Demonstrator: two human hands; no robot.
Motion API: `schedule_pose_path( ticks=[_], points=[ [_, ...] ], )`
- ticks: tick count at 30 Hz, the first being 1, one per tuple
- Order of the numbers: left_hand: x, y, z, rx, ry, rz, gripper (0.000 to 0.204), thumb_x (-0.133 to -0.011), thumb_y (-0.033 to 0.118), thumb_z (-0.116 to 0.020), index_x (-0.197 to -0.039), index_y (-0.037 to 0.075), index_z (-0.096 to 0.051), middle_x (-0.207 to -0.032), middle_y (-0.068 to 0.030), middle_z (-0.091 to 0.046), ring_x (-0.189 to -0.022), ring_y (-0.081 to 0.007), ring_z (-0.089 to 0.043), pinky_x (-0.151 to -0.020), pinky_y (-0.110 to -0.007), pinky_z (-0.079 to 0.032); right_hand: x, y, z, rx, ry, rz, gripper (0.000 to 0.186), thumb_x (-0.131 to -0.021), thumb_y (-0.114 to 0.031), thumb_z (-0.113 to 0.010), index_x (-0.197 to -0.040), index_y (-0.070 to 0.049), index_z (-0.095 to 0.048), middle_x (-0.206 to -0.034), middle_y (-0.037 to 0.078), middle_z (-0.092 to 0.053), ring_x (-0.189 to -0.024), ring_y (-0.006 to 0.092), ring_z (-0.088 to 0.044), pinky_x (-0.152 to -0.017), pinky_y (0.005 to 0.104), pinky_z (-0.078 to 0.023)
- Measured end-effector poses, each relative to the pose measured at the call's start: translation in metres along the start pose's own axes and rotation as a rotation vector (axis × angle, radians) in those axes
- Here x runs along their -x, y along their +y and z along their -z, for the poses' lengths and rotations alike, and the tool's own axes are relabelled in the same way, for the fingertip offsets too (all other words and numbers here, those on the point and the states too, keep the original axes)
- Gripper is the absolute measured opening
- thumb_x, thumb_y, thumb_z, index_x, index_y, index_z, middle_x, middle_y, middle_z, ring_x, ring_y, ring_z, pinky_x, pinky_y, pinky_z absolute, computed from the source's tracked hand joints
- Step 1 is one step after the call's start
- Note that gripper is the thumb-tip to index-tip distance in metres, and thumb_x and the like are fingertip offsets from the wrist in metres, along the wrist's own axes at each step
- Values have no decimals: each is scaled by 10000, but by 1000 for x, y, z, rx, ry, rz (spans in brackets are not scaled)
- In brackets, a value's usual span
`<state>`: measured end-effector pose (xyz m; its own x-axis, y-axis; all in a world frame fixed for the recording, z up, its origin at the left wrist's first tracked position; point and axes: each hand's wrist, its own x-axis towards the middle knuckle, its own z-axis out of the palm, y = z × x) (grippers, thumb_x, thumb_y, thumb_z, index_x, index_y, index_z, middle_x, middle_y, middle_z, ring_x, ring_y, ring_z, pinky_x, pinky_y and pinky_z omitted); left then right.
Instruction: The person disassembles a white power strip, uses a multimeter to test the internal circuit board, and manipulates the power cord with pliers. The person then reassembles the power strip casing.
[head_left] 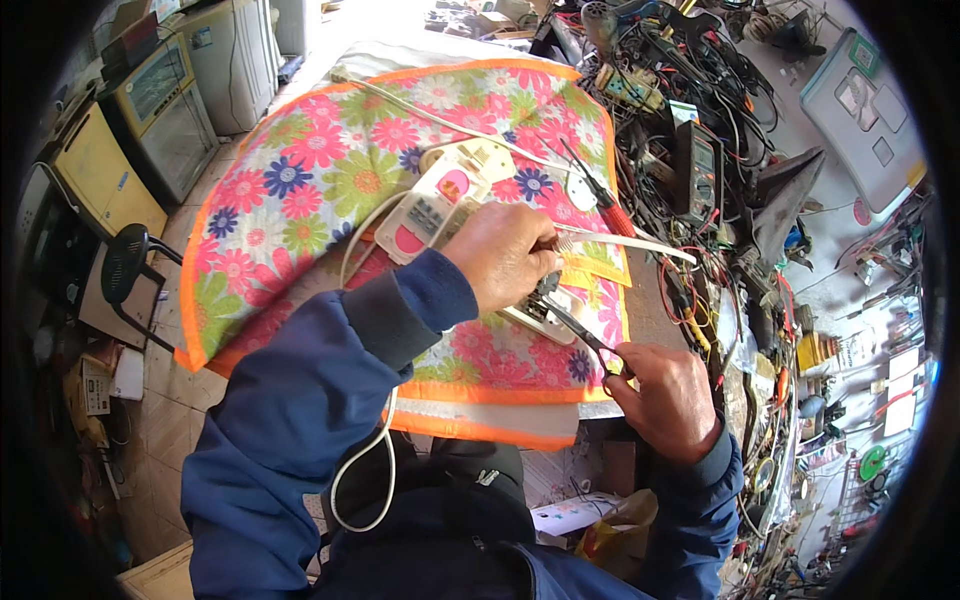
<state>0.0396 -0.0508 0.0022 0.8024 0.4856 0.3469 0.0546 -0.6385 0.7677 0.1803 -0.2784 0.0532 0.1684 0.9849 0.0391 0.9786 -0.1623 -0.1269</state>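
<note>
My right hand (668,402) grips a pair of scissors (580,328) by its dark finger loops, its blades pointing toward the fingers of my other hand. My left hand (508,256) is closed in a pinch, and a small dark piece shows below its fingertips; what exactly it holds I cannot make out. Partly behind that hand lies a white power strip (415,222) with pink ovals and grey parts. Another white strip-like casing (555,325) shows under the scissors. A white cable (450,122) crosses the flowered cloth (320,200) beyond the hands.
A red-handled tool (612,212) with a dark shaft lies at the cloth's right side. Beyond it are a multimeter (700,170) and a heap of tangled wires (680,60). A loop of white cable (365,515) hangs over the near edge. A black stool (125,265) stands left.
</note>
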Motion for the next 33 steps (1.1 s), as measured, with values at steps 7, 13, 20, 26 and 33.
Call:
schedule_pose_path(
  ticks=[7,13,20,26,33],
  points=[
    [-4,1,-5,-22,4,-6,217,-875,151,-731,-928,-53,-678,-817,-235,-678,-771,-374,-686,-689,-414,-521,6,3,1,-44,0,-71,198,-804,-152,-708,-952,-27,-672,-804,158,-678,-749,369,-670,-673,459,-527],
    [-2,-2,-5,8,41,-40,208,-865,152,-736,-916,-41,-679,-796,-231,-666,-754,-389,-671,-667,-431,-505,0,0,-3,-40,-1,-52,167,-806,-149,-699,-914,-24,-676,-781,158,-668,-744,366,-669,-671,454,-521],
    [-2,-6,-9,5,81,-78,200,-856,149,-735,-914,-34,-680,-806,-237,-662,-786,-410,-668,-672,-454,-503,-6,-8,-1,-69,-26,-90,139,-812,-146,-694,-879,-25,-677,-777,168,-667,-742,373,-666,-673,453,-518],
    [-3,-7,-9,34,66,-56,203,-852,150,-736,-926,-32,-687,-815,-238,-668,-794,-407,-673,-687,-453,-509,-8,-8,-1,-56,-43,-85,139,-815,-150,-702,-890,-35,-677,-776,161,-664,-736,372,-661,-669,459,-514],
    [-2,-5,-9,12,62,-64,202,-856,151,-737,-915,-33,-681,-803,-238,-663,-786,-404,-670,-677,-449,-507,-8,-15,0,70,-31,-43,115,-819,-146,-693,-869,-50,-654,-795,156,-653,-754,373,-660,-667,471,-515]
  ],
)
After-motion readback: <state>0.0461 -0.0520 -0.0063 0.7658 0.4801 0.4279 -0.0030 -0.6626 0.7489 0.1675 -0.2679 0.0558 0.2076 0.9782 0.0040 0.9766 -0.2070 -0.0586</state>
